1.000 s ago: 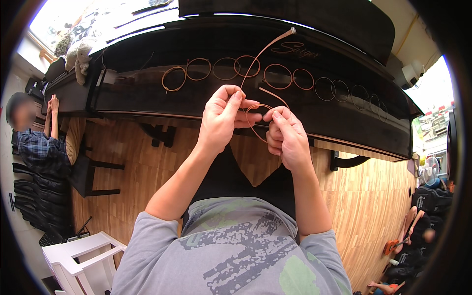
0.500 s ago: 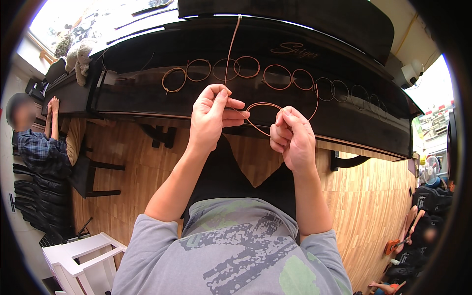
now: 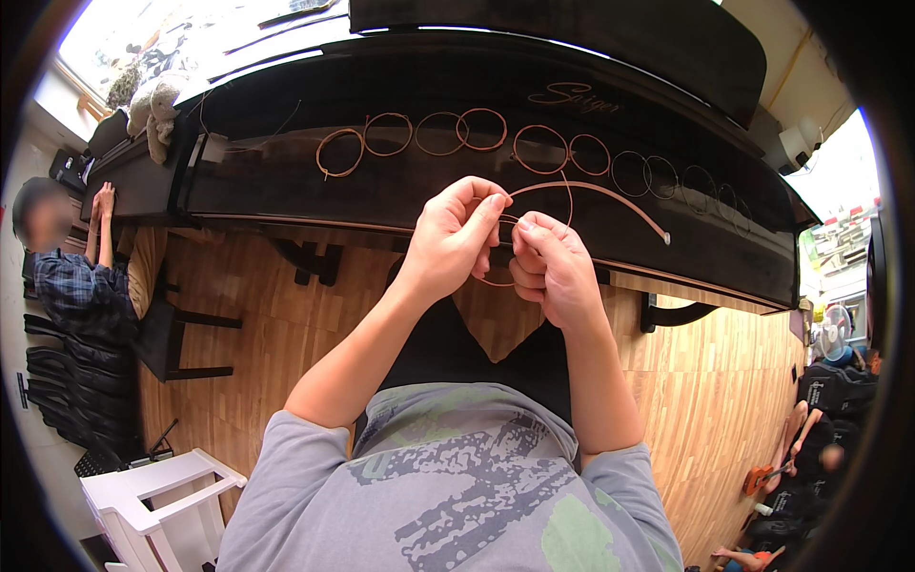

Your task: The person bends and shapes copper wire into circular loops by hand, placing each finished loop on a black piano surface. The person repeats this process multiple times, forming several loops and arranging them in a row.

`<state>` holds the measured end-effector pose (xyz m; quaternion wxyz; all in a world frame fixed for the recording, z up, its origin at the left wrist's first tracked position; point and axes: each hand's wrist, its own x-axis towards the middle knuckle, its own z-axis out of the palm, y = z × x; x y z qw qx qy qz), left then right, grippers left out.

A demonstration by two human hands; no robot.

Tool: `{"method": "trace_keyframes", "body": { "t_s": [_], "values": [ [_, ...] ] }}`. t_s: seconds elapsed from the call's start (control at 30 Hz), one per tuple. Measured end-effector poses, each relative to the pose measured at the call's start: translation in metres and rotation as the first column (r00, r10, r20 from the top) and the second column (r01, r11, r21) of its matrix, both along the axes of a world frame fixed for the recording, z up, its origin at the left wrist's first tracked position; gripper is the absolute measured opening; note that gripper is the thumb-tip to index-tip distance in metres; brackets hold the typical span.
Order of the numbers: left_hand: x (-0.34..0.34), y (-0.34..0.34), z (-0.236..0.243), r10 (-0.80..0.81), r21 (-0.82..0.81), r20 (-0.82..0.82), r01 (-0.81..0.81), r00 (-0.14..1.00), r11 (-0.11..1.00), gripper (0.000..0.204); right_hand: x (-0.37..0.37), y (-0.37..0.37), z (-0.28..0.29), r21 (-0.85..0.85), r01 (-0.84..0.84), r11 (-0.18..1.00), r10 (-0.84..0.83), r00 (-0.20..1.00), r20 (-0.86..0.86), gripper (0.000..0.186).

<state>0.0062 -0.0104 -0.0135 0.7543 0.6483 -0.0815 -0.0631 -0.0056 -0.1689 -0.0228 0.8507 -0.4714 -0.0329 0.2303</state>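
Over the front of a black piano, I am winding a copper-coloured wire (image 3: 610, 189) into a small loop. My left hand (image 3: 456, 236) pinches it between thumb and fingers at the loop's upper left. Close beside it, my right hand (image 3: 555, 267) is closed on the loop's right side. From the hands, one long end arcs out to the right and finishes in a pale tip, while another thinner stretch bends up behind my right hand. Part of the loop is hidden behind my fingers.
Several coiled copper wires (image 3: 327, 173) lie in a row on the piano's glossy front (image 3: 257, 195), with thinner silvery coils at the right. A person (image 3: 81, 276) sits at the far left by a dark stool (image 3: 167, 338). White furniture (image 3: 152, 510) stands lower left.
My left hand has moved right, close to my right hand. The wire's long end, which rose toward the piano's top, now sweeps down to the right.
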Motion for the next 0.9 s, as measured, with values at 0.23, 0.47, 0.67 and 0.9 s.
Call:
{"method": "trace_keyframes", "body": {
  "t_s": [0.23,0.47,0.67,0.9],
  "values": [
    [0.001,-0.012,-0.012,-0.027,-0.038,0.026,0.028,0.999,0.999,0.019,0.002,0.003,-0.003,-0.059,0.113,0.992,-0.111,0.993,0.033,0.016],
    [0.001,-0.011,-0.007,0.014,-0.293,-0.124,-0.051,0.992,0.955,0.011,0.001,-0.001,-0.004,-0.2,0.219,0.955,-0.171,0.957,0.233,0.018],
    [0.003,-0.011,-0.004,0.039,-0.479,-0.198,-0.131,0.979,0.868,0.008,0.0,-0.012,-0.007,-0.278,0.156,0.948,-0.049,0.933,0.355,0.021],
    [0.003,-0.011,0.002,0.023,-0.549,-0.267,-0.172,0.963,0.818,0.008,-0.002,-0.02,-0.019,0.099,0.022,0.995,-0.043,0.976,0.212,0.02]
  ]
}}
